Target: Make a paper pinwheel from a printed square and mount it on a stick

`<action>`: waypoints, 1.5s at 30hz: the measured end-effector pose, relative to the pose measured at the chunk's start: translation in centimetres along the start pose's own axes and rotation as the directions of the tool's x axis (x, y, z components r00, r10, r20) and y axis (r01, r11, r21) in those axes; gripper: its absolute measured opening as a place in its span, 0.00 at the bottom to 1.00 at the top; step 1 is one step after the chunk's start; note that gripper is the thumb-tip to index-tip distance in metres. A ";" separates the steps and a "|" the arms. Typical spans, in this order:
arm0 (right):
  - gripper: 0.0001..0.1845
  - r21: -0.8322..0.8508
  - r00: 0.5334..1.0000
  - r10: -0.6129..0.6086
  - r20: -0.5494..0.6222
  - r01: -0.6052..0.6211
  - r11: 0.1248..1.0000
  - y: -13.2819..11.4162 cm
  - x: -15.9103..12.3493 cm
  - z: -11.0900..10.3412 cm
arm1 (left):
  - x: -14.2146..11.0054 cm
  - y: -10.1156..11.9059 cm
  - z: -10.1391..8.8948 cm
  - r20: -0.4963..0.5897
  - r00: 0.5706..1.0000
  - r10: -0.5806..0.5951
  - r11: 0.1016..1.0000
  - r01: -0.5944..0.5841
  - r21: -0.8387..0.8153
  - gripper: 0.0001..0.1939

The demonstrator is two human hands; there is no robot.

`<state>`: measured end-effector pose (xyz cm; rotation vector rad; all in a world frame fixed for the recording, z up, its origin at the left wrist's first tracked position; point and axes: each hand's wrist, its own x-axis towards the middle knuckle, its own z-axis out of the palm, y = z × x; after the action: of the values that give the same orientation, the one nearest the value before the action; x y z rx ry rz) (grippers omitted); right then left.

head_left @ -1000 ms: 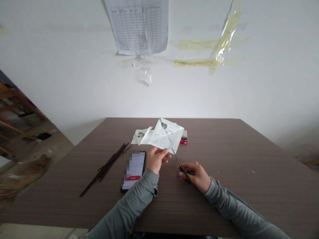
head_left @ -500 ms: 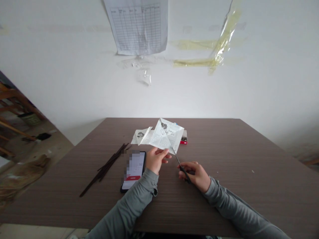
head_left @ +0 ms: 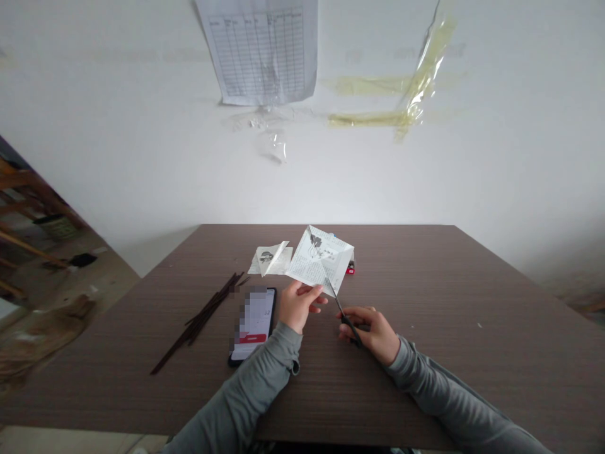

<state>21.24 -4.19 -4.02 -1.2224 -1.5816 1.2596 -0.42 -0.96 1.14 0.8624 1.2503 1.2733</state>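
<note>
My left hand (head_left: 299,305) pinches the near edge of a square sheet of printed paper (head_left: 316,258), tilted above the table. Fold creases cross on the sheet, which bears text and a dark drawing. In my right hand (head_left: 375,331) are black-handled scissors (head_left: 341,310), fingers closed around the handles. Their blades point away from me and lie at the paper's near right corner, close to my left fingertips. Behind the sheet a small red box (head_left: 350,267) is mostly hidden. Left of it lies another piece of folded printed paper (head_left: 273,258).
A phone (head_left: 253,328) with a lit screen lies left of my left hand. Farther left is a bundle of thin dark sticks (head_left: 201,318). The brown table (head_left: 454,290) meets a white wall with a taped-up printed form (head_left: 265,50).
The sheet has shifted slightly to the right and toward me, together with my left hand. My right hand and the scissors stay almost where they were.
</note>
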 end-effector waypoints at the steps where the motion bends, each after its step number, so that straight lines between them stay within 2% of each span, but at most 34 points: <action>1: 0.35 -0.003 1.000 0.001 0.002 -0.001 1.000 0.0 0.0 0.0 | 0.0 0.0 0.0 0.000 1.000 -0.002 1.000 0.002 0.000 0.11; 14: 0.37 -0.009 1.000 -0.004 0.004 0.004 1.000 0.1 0.1 -0.1 | 0.3 -0.2 -0.2 0.000 1.000 0.011 0.997 -0.011 0.071 0.10; 22: 0.36 -0.052 1.000 -0.010 0.002 0.010 0.999 -0.3 0.0 -0.1 | 0.8 -1.5 0.1 -0.017 0.999 0.032 0.999 -0.032 -0.019 0.11; 31: 0.37 -0.021 1.000 0.021 -0.010 -0.021 1.000 -0.3 0.0 -0.1 | -0.1 0.2 0.1 0.016 1.000 -0.006 1.000 0.007 -0.020 0.11; 36: 0.39 -0.014 1.000 0.011 -0.007 -0.011 1.000 -0.1 0.0 -0.1 | 0.0 0.1 0.3 -0.001 1.000 0.001 1.000 -0.001 -0.005 0.12; 45: 0.35 -0.009 0.999 -0.007 -0.037 0.006 1.000 -0.1 0.0 0.0 | -0.1 -0.3 0.5 0.029 0.999 -0.028 1.000 0.028 -0.005 0.11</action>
<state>21.26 -4.18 -3.95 -1.2383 -1.5647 1.2205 0.12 -1.00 0.99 0.8539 1.2310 1.2374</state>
